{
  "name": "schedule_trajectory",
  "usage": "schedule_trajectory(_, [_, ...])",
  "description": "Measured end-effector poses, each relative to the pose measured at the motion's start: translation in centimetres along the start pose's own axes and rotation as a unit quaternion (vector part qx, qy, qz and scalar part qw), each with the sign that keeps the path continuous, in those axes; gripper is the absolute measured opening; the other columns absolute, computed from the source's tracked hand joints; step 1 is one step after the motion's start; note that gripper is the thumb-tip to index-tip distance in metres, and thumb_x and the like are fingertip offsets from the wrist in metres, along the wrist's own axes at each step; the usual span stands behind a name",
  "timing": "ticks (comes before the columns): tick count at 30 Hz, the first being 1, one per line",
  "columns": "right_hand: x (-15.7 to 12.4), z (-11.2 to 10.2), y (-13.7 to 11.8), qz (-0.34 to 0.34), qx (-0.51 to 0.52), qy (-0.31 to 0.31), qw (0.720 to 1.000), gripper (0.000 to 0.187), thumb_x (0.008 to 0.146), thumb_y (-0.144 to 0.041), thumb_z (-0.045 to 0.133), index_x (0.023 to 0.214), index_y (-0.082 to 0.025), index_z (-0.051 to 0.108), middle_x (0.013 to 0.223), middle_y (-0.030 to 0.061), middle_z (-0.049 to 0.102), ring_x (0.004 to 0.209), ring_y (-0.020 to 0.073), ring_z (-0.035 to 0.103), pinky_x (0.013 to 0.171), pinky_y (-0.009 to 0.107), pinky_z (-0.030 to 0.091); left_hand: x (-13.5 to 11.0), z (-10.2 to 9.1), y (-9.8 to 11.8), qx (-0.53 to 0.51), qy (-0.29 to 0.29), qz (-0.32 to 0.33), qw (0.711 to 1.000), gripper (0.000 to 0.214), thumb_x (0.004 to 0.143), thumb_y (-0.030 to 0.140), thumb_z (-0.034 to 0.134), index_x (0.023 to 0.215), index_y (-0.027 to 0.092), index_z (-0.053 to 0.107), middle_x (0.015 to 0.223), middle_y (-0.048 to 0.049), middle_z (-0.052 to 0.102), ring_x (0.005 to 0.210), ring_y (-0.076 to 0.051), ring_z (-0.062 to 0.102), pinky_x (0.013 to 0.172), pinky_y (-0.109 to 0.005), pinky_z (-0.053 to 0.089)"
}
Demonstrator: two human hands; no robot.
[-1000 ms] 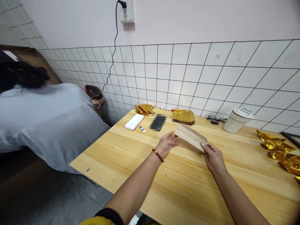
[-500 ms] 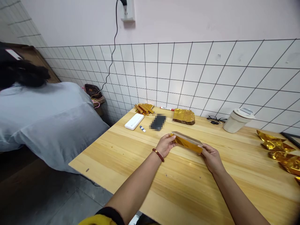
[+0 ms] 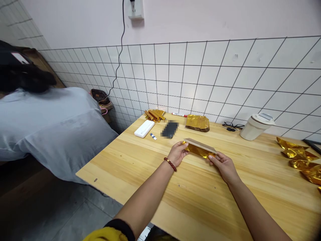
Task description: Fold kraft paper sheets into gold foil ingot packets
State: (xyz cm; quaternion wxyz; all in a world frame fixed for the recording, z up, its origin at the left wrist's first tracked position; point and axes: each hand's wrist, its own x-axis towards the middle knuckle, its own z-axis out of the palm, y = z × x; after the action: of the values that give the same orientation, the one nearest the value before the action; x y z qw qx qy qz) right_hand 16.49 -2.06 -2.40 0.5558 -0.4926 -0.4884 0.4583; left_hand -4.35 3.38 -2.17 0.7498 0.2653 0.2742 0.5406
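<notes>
A folded strip of gold foil paper is stretched between my two hands above the table, its dull tan inner side showing along the upper edge. My left hand, with a dark red bead bracelet on the wrist, pinches the strip's left end. At the other end, the thumb and fingers of my right hand are closed on the lower right corner. Behind the strip lies a stack of flat gold foil sheets. Several puffed gold foil pieces rest at the table's right side.
On the wooden table are narrow gold strips, a white power bank, a small blue-and-white stick, a blurred dark phone, a marker, glasses and a lidded cup. A person in grey leans at left.
The strip has tilted slightly, so its gold face catches light differently. My right fingers have shifted a little left along its lower edge. The camera view has moved slightly.
</notes>
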Motion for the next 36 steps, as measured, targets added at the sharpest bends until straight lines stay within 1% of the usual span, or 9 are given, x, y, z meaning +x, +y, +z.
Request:
schedule_trajectory(2, [0.0,0.0,0.0,0.003,-0.001,0.004,1.0,0.045,0.059,-0.05,0.086,0.089,-0.019,0.073,0.073,0.0046,0.071,0.06,0.0152,0.061,0.053,0.025,0.049,-0.1,0.0,0.0,-0.001,-0.004,0.0,1.0,0.039,0.057,0.025,0.089,0.086,0.013,0.066,0.083,-0.0044,0.07,0.074,-0.014,0.065,0.075,-0.03,0.052])
schedule_trajectory(8, [0.0,-0.3,-0.1,0.008,0.009,0.014,1.0,0.043,0.057,-0.048,0.088,0.083,-0.017,0.072,0.065,0.0033,0.068,0.051,0.0118,0.054,0.051,0.025,0.047,0.0,0.0,0.0,-0.003,0.007,-0.003,1.0,0.038,0.052,0.021,0.09,0.08,0.013,0.065,0.079,-0.0035,0.07,0.073,-0.015,0.066,0.075,-0.03,0.052])
schedule_trajectory(13, [-0.3,0.1,-0.3,0.006,-0.034,-0.034,0.999,0.043,0.06,-0.053,0.084,0.081,-0.017,0.071,0.063,0.0026,0.066,0.052,0.0125,0.054,0.051,0.025,0.045,0.0,0.1,0.3,-0.033,0.013,0.007,0.999,0.035,0.057,0.024,0.088,0.081,0.014,0.065,0.08,-0.0034,0.07,0.074,-0.014,0.066,0.077,-0.032,0.052])
schedule_trajectory(16, [-0.4,0.4,-0.3,0.023,-0.055,-0.053,0.997,0.044,0.058,-0.055,0.085,0.079,-0.018,0.071,0.067,0.0027,0.069,0.054,0.0125,0.055,0.051,0.024,0.044,-0.5,0.4,0.3,-0.025,-0.007,0.012,1.0,0.038,0.057,0.024,0.089,0.087,0.014,0.068,0.086,-0.0042,0.071,0.079,-0.015,0.066,0.08,-0.032,0.052])
schedule_trajectory(20, [-0.4,0.4,-0.1,0.031,-0.035,-0.055,0.997,0.044,0.057,-0.054,0.086,0.078,-0.019,0.071,0.069,0.0034,0.07,0.055,0.0129,0.057,0.054,0.024,0.047,-1.0,0.8,0.2,0.014,-0.042,0.008,0.999,0.044,0.053,0.017,0.089,0.092,0.012,0.069,0.092,-0.007,0.072,0.086,-0.018,0.067,0.085,-0.033,0.051])
schedule_trajectory(24, [-0.3,0.1,0.3,0.024,-0.027,-0.077,0.996,0.043,0.06,-0.052,0.085,0.085,-0.019,0.072,0.076,0.0042,0.071,0.061,0.0145,0.06,0.057,0.025,0.05,-0.7,0.4,0.3,-0.028,-0.009,0.013,0.999,0.04,0.054,0.018,0.089,0.088,0.013,0.068,0.087,-0.006,0.073,0.08,-0.017,0.068,0.082,-0.034,0.053])
schedule_trajectory(29, [-0.4,0.1,0.4,0.02,-0.039,-0.08,0.996,0.044,0.064,-0.052,0.083,0.09,-0.019,0.071,0.07,0.0018,0.07,0.056,0.0127,0.058,0.056,0.024,0.047,-0.4,0.0,0.4,-0.05,0.024,0.01,0.998,0.039,0.055,0.018,0.089,0.085,0.013,0.065,0.081,-0.0051,0.073,0.076,-0.018,0.069,0.075,-0.032,0.054])
schedule_trajectory(32, [-0.4,0.2,0.0,0.022,-0.034,-0.075,0.996,0.046,0.063,-0.053,0.083,0.093,-0.02,0.071,0.072,0.0028,0.071,0.056,0.0139,0.059,0.056,0.026,0.049,-0.7,0.3,0.4,-0.039,0.007,0.011,0.999,0.042,0.056,0.019,0.089,0.091,0.014,0.066,0.086,-0.005,0.073,0.077,-0.016,0.069,0.076,-0.031,0.053])
schedule_trajectory(36, [-0.3,0.1,0.1,0.012,-0.014,-0.064,0.998,0.05,0.064,-0.051,0.083,0.101,-0.02,0.069,0.078,0.004,0.073,0.056,0.0142,0.06,0.059,0.027,0.051,-1.2,0.9,0.1,0.018,-0.049,0.005,0.999,0.046,0.053,0.019,0.09,0.092,0.013,0.068,0.091,-0.0062,0.073,0.083,-0.016,0.068,0.082,-0.031,0.051])
